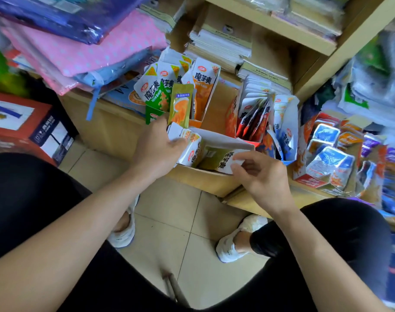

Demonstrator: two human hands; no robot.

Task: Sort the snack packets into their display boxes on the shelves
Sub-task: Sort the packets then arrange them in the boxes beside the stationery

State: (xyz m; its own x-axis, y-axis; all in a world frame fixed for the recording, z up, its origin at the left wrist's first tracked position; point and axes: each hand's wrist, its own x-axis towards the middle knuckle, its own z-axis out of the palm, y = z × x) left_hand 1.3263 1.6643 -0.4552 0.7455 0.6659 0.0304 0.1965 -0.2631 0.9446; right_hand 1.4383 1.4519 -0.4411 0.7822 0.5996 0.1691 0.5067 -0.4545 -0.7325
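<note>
A white display box (pixel 223 141) lies on its side at the front edge of the low shelf, holding olive-green snack packets (pixel 211 157). My left hand (pixel 159 144) grips the box's left end, its fingers curled over the packets there. My right hand (pixel 263 174) pinches the white end of an olive packet (pixel 231 162) at the box's right end. Behind stand an orange box (pixel 204 91) and a green box (pixel 153 113) with white packets, with a loose gold-green packet (pixel 180 104) leaning between them. A red box (pixel 248 115) of red packets stands to the right.
A blue-and-white box (pixel 284 131) and an orange box of blue-topped packs (pixel 324 158) crowd the right side of the shelf. Stacked booklets (pixel 219 46) fill the shelf behind. Folded fabric packs (pixel 79 46) overhang at left. A red carton (pixel 23 124) stands on the floor. My knees frame the tiled floor (pixel 174 221).
</note>
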